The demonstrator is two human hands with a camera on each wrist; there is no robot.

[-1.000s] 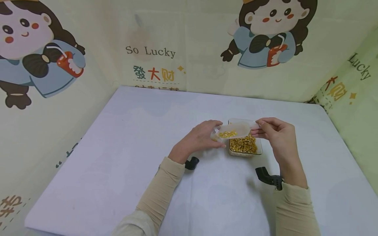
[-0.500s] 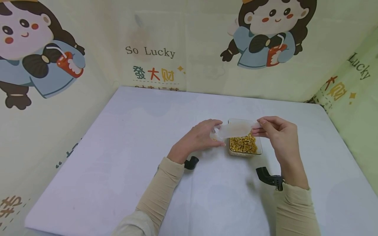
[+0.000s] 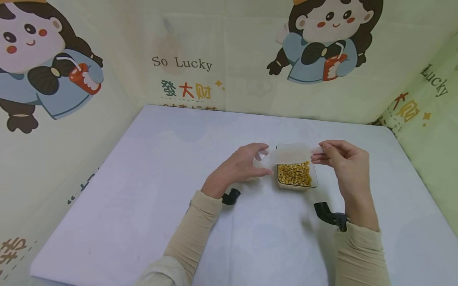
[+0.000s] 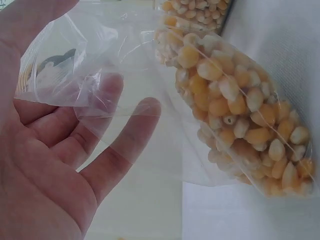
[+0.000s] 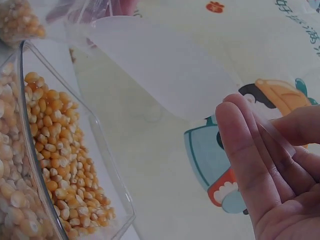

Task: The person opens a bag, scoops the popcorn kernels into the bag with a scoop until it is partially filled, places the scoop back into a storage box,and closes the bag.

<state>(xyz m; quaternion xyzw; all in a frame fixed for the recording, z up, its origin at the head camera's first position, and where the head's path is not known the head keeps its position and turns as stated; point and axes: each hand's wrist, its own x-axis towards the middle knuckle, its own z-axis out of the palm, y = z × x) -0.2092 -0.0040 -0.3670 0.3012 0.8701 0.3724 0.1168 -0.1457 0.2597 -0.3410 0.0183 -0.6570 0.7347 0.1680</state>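
My left hand [image 3: 247,163] holds the mouth of a clear plastic bag [image 4: 240,110], thumb and fingers spread apart around it. Corn kernels fill the bag's lower part in the left wrist view. In my right hand [image 3: 348,167], the thumb and fingers pinch the handle of a translucent white scoop [image 3: 291,154]. The scoop's front end reaches the bag's mouth, and its tilted blade shows no kernels in the right wrist view. Below the scoop stands a clear rectangular container [image 3: 313,174] holding corn kernels [image 3: 294,173]; the scoop hides its far part in the head view.
The container stands on a white table [image 3: 161,190]. A patterned cloth wall [image 3: 247,59] rises behind the table and along its sides. Black wrist mounts [image 3: 329,216] stick out near both sleeves.
Kernels lay in the scoop a second ago; none show on it now. The scoop has tipped over, and my right hand has drawn slightly right with it. My left hand has barely moved.
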